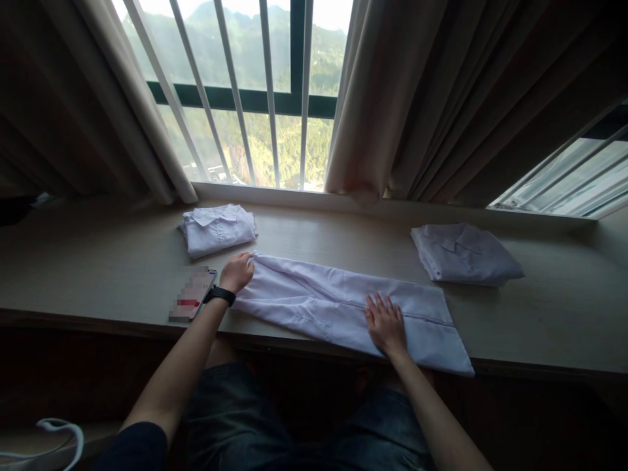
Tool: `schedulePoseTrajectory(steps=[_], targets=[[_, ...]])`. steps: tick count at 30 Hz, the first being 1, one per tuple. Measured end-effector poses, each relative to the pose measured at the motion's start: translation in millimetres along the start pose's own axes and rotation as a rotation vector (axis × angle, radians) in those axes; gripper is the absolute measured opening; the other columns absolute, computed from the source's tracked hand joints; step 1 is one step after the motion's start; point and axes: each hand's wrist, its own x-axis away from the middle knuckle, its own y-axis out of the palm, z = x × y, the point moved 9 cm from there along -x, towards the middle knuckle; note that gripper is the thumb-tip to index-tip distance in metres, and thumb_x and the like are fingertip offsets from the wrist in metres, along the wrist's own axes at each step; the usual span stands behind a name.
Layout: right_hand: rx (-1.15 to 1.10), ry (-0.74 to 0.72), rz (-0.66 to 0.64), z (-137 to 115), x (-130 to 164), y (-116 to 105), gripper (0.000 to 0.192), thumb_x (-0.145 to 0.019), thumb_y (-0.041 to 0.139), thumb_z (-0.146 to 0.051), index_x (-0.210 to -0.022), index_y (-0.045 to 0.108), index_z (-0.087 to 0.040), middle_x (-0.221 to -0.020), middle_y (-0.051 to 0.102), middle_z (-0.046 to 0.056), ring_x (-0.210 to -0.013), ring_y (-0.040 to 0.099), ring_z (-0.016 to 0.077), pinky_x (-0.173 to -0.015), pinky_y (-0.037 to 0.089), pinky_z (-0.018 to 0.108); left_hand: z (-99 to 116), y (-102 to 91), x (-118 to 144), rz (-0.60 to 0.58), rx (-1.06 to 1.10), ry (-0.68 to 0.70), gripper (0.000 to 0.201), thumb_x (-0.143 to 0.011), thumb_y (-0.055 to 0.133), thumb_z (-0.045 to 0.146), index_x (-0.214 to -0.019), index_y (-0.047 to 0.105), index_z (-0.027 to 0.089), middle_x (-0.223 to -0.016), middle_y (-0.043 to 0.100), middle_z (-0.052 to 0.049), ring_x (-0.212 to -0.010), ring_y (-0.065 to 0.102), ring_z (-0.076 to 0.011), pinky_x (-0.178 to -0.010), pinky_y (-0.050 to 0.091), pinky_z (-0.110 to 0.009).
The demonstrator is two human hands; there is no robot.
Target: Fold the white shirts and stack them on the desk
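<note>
Right hand (386,325) lies flat, fingers spread, on the long white garment (343,304) along the ledge's (98,275) front edge. Left hand (237,271) pinches the garment's left end (black wristband on that wrist). Phone (192,295) sits just left of it. Folded shirts: one (217,229) at back left, another (464,254) at right. Curtains (441,98) hang behind.

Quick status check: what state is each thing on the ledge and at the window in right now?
White garment: folded lengthwise, flat.
Left hand: gripping its end.
Right hand: pressed flat on it.
Left folded shirt: folded.
Right folded shirt: folded.
Phone: lying flat.
Curtains: drawn apart.
</note>
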Motion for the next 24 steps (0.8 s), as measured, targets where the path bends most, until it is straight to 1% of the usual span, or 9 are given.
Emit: schedulePoseTrajectory(steps=[2,4,6,8,10,12,16,20,24], targets=[[-0.002,-0.001,0.000,0.9,0.0,1.8,0.055,-0.103,0.025,-0.046,-0.152,0.045,-0.027,-0.160,0.035,0.004,-0.150,0.026,0.0307,-0.120,0.016,0.056,-22.5,-20.0,21.0,0.085,-0.029,-0.121,0.050,-0.094,0.042,0.037,-0.135,0.056,0.014,-0.139,0.057,-0.018,-0.130,0.050,-0.0337,-0.112,0.035,-0.045],[-0.003,-0.004,-0.003,1.8,0.2,3.1,0.056,-0.103,0.025,-0.046,-0.152,0.044,-0.027,-0.160,0.035,0.004,-0.150,0.026,0.0310,-0.120,0.017,0.056,-49.9,-24.7,44.3,0.065,0.002,-0.261,0.054,-0.087,0.054,0.046,-0.129,0.059,0.013,-0.130,0.062,-0.020,-0.124,0.055,-0.0384,-0.105,0.041,-0.048],[0.000,-0.008,-0.008,2.6,0.6,4.0,0.056,-0.103,0.025,-0.046,-0.152,0.045,-0.027,-0.160,0.036,0.005,-0.149,0.027,0.0310,-0.120,0.018,0.056,-73.0,-13.1,64.6,-0.036,0.198,-0.378,0.057,-0.077,0.067,0.050,-0.120,0.063,0.013,-0.123,0.066,-0.020,-0.119,0.058,-0.0391,-0.099,0.044,-0.046],[0.004,-0.011,-0.012,3.4,1.1,4.3,0.055,-0.103,0.026,-0.046,-0.151,0.045,-0.028,-0.160,0.036,0.004,-0.149,0.027,0.0311,-0.119,0.019,0.055,-86.0,1.4,78.6,-0.098,0.460,-0.457,0.059,-0.070,0.073,0.052,-0.113,0.065,0.013,-0.116,0.069,-0.018,-0.113,0.062,-0.0359,-0.093,0.047,-0.042],[0.009,-0.009,-0.010,4.0,1.6,4.0,0.055,-0.103,0.025,-0.046,-0.151,0.045,-0.028,-0.160,0.036,0.004,-0.149,0.028,0.0310,-0.119,0.019,0.055,-91.1,12.0,85.8,-0.122,0.655,-0.499,0.060,-0.069,0.073,0.056,-0.108,0.066,0.012,-0.109,0.070,-0.016,-0.101,0.066,-0.0300,-0.083,0.051,-0.037],[0.019,-0.010,-0.007,4.0,2.0,3.8,0.055,-0.103,0.025,-0.045,-0.151,0.045,-0.028,-0.160,0.036,0.004,-0.149,0.029,0.0310,-0.119,0.020,0.054,-91.3,18.4,88.1,-0.159,0.746,-0.501,0.062,-0.068,0.072,0.062,-0.102,0.067,0.010,-0.098,0.071,-0.015,-0.086,0.068,-0.0243,-0.073,0.053,-0.034],[0.049,-0.007,-0.010,2.5,2.5,4.5,0.055,-0.104,0.024,-0.045,-0.151,0.045,-0.027,-0.160,0.036,0.003,-0.148,0.030,0.0302,-0.119,0.021,0.053,-92.9,15.8,86.4,-0.194,0.856,-0.484,0.061,-0.057,0.082,0.060,-0.091,0.066,0.012,-0.087,0.070,-0.009,-0.074,0.066,-0.0180,-0.063,0.052,-0.028],[0.069,-0.003,-0.015,4.0,2.5,4.4,0.054,-0.104,0.023,-0.044,-0.151,0.045,-0.028,-0.160,0.036,0.002,-0.148,0.030,0.0283,-0.119,0.022,0.051,-100.2,1.7,80.8,-0.161,0.859,-0.458,0.055,-0.059,0.083,0.056,-0.086,0.057,0.016,-0.084,0.067,-0.005,-0.078,0.068,-0.0187,-0.067,0.056,-0.030],[0.068,-0.049,-0.031,8.9,1.7,4.9,0.053,-0.104,0.024,-0.042,-0.152,0.044,-0.030,-0.160,0.036,0.001,-0.148,0.029,0.0267,-0.119,0.022,0.051,-105.6,-7.3,83.1,-0.107,0.704,-0.454,0.042,-0.064,0.081,0.044,-0.076,0.050,0.018,-0.075,0.064,-0.004,-0.077,0.069,-0.0240,-0.071,0.057,-0.037]])
